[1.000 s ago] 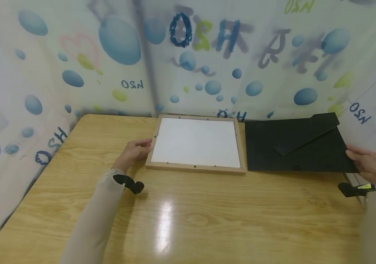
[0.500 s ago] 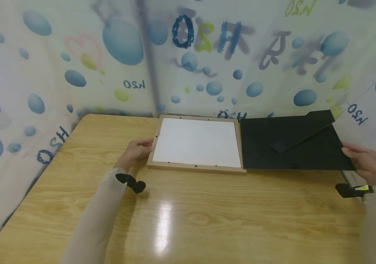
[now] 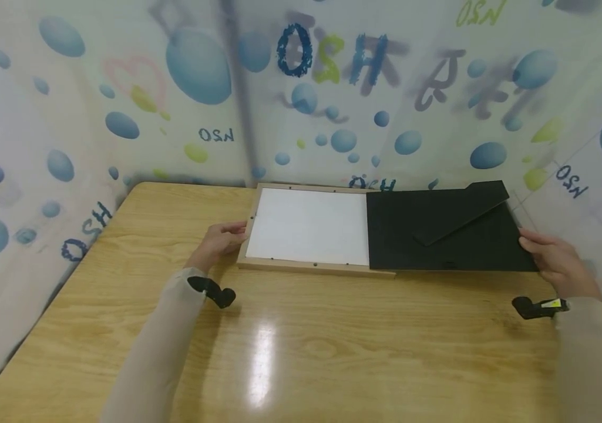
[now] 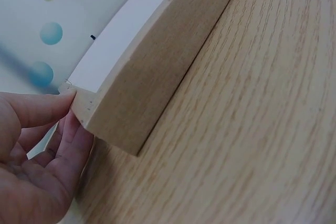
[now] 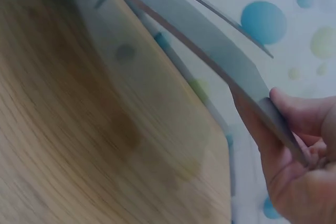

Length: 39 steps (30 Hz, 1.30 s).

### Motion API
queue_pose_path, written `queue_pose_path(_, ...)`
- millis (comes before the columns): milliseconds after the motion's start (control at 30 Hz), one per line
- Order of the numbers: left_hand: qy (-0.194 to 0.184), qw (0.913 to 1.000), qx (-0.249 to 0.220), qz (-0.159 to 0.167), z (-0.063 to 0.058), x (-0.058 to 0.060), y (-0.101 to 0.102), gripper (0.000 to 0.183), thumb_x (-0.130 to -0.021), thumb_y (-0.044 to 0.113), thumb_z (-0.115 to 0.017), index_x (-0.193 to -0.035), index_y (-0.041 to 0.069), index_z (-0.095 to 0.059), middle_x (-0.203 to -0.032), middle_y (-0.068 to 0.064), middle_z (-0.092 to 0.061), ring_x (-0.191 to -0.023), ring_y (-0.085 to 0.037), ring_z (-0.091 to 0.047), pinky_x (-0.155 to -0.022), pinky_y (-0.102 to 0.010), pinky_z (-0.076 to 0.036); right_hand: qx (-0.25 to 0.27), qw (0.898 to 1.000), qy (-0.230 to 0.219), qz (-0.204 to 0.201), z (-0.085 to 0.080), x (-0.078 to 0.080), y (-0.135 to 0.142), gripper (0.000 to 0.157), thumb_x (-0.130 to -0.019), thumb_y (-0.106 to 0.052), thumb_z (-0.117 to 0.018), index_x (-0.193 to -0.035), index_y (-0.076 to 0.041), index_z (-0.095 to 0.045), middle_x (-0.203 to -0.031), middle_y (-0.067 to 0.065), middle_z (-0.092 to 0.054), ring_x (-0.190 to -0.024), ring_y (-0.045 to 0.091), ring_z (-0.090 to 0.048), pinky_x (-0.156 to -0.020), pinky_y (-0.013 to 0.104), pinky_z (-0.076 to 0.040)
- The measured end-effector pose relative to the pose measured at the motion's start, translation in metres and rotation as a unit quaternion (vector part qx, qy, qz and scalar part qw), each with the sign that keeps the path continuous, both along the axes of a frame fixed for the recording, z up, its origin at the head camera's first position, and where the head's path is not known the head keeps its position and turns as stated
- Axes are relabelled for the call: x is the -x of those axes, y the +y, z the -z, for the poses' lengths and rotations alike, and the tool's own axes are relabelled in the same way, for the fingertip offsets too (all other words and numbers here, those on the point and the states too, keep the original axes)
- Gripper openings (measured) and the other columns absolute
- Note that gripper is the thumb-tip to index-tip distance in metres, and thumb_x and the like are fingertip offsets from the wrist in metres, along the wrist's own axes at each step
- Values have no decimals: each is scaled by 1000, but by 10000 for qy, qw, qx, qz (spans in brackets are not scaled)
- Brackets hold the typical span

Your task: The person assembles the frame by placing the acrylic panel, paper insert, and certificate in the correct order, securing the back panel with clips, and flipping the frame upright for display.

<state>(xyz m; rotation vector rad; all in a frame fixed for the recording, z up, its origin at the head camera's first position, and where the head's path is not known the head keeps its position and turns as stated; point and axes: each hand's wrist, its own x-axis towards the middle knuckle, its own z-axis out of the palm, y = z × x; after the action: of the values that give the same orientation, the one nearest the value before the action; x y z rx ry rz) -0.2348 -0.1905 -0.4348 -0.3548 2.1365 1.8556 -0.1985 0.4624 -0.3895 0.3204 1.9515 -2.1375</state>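
Note:
A wooden picture frame (image 3: 301, 269) lies face down at the back of the table, a white sheet (image 3: 308, 226) showing inside it and small dark tabs along its inner edges. My left hand (image 3: 218, 244) grips the frame's left side; in the left wrist view the thumb is on top and the fingers are against the outer side. My right hand (image 3: 560, 261) pinches the right edge of a black backing board (image 3: 470, 247) with a folded easel stand (image 3: 464, 217). That board is raised off the table at the right, and its left end overlaps the frame's right part.
The wooden table (image 3: 332, 346) reaches toward me, with a glare streak near its middle. A patterned cloth (image 3: 301, 129) with blue and green spots hangs right behind the table and along both sides.
My right hand has moved left with the backing board, whose left end went from beside the frame to over its right part. My left hand stays on the frame.

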Motion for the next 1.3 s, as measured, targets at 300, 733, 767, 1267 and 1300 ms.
queue_pose_path(300,11,9998,-171,-66,-1,-2,1,48,-90,1,-54,-136,2,-41,-133,-19,-43,-117,-27,-45,-95,-34,-42,1255,9914,58,-363,3,8,-28,32,-93,-2,-48,-92,-23,-72,-89,-9,-65,-72,5,-60,-44,17,-41)
queue_pose_path(733,-14,9996,-250,-151,-2,-1,2,48,-89,0,-56,-136,2,-42,-128,-17,-43,-112,-23,-48,-94,-33,-43,1206,9925,-183,98,5,7,-43,26,-89,-5,-57,-86,-24,-74,-89,-13,-61,-60,3,-49,-42,17,-36)
queue_pose_path(767,-16,9996,-230,-153,-2,-1,2,48,-89,0,-56,-135,2,-43,-127,-16,-44,-111,-22,-49,-94,-33,-43,1257,9918,-204,104,6,7,-43,26,-89,-5,-56,-87,-23,-74,-89,-13,-62,-61,3,-49,-42,17,-36)
queue_pose_path(1267,98,9998,-173,-50,0,-1,1,48,-89,-1,-56,-135,0,-42,-130,-21,-43,-114,-27,-48,-95,-35,-42,1897,9813,28,-335,6,19,-81,36,-95,2,-43,-92,-15,-74,-88,-1,-68,-76,13,-65,-65,22,-53)
queue_pose_path(1300,105,9998,-155,-41,-1,-1,1,48,-89,0,-56,-135,0,-42,-130,-21,-43,-114,-28,-47,-95,-35,-41,1951,9804,-10,-265,5,20,-86,36,-94,4,-43,-91,-13,-74,-86,2,-69,-74,15,-66,-63,24,-54)
